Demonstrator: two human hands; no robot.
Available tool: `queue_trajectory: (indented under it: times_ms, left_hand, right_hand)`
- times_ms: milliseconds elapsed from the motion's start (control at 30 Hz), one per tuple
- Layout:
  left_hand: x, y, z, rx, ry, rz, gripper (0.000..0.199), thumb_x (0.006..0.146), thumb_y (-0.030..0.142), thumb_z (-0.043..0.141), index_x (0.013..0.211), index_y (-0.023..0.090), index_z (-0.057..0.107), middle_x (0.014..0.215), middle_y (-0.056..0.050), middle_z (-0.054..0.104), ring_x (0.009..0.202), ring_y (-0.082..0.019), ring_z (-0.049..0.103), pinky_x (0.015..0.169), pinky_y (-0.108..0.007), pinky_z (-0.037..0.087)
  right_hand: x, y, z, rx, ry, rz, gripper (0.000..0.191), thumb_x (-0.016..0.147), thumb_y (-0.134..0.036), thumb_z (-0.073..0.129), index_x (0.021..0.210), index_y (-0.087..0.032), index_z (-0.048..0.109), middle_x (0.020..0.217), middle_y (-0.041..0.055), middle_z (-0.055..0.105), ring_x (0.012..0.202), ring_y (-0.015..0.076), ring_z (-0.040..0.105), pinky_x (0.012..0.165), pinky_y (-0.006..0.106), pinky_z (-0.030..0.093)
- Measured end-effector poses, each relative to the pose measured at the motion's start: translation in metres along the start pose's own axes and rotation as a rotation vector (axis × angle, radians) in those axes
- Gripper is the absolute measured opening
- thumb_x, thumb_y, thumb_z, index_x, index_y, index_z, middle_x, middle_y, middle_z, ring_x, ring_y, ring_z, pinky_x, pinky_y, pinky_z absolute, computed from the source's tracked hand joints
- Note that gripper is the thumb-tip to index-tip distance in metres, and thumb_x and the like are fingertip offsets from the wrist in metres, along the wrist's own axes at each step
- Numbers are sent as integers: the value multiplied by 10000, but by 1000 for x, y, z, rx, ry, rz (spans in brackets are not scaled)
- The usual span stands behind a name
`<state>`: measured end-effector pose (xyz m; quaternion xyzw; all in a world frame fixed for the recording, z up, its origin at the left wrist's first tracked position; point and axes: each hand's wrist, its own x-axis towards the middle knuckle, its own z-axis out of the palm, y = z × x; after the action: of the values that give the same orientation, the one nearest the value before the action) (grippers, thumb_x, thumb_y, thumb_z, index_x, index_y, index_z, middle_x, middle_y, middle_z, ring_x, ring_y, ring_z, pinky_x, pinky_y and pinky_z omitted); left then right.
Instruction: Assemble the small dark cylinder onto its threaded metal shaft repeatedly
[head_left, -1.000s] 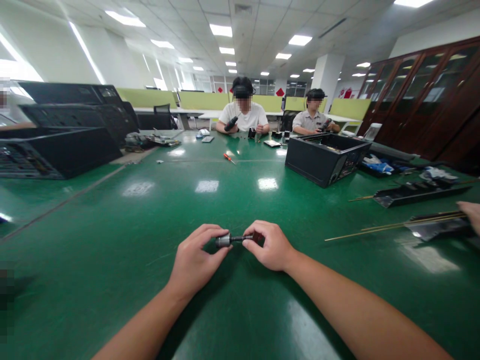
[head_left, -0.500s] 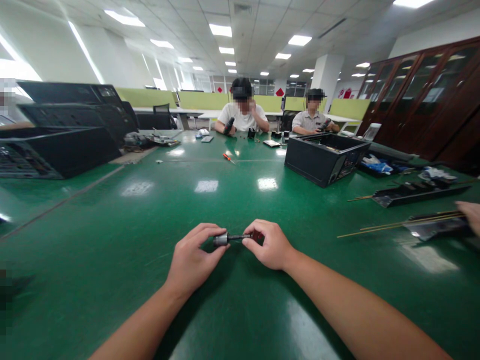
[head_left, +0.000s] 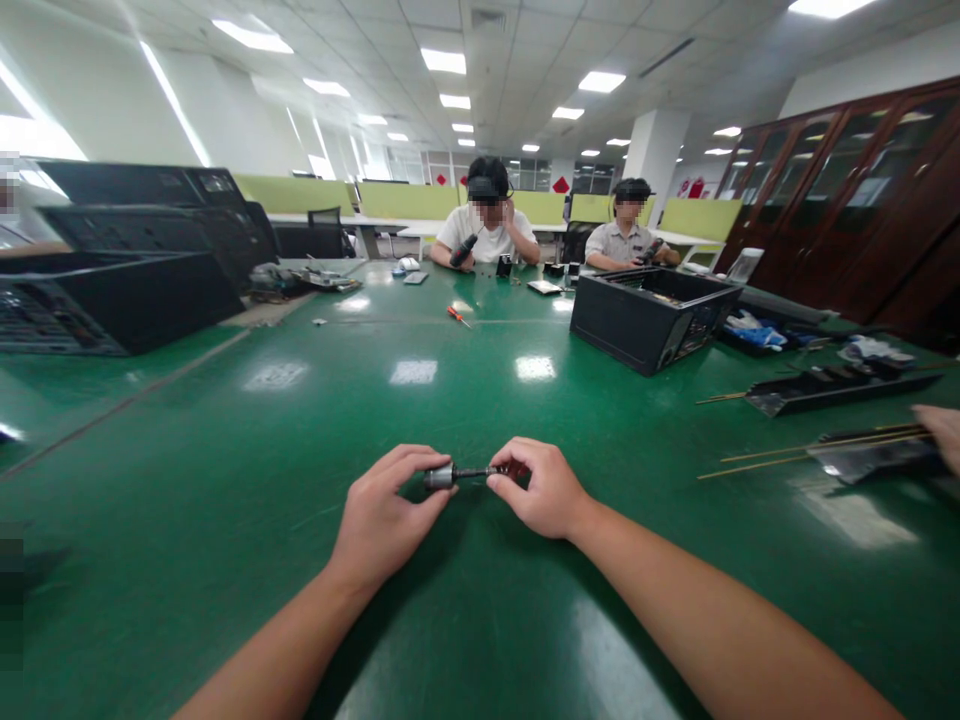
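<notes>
Low over the green table, in the middle of the head view, my left hand is closed around a silver metal cylinder, thumb below and fingers above. A thin dark shaft runs level from the cylinder toward my right hand. The thumb and fingers of that hand pinch the shaft's far end, where a dark red piece shows partly behind the fingers. Whether the red piece and shaft are one object I cannot tell.
An orange screwdriver lies ahead on the green table. A black computer case stands right of it, more cases at left. Thin rods and a person's hand are at right. Two people sit opposite.
My hands hold almost the same pose, the cylinder a touch further left. At right, one thin rod has drawn back to the right. The person opposite has tilted a dark tool slightly.
</notes>
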<state>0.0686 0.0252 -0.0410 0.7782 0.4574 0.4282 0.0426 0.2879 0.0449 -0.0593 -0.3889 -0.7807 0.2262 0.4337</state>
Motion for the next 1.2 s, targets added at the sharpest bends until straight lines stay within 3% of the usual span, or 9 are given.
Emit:
queue_trajectory:
  times_ms: [1200]
  left_hand:
    - [0, -6, -1, -4, 0, -35, 217, 779, 289, 727, 988, 242, 698, 1006, -12, 688, 944, -171, 649, 879, -292, 499]
  right_hand:
    - [0, 2, -1, 19, 36, 9, 23, 791, -178, 671, 814, -178, 670, 738, 6, 632, 686, 145, 591, 664, 260, 452]
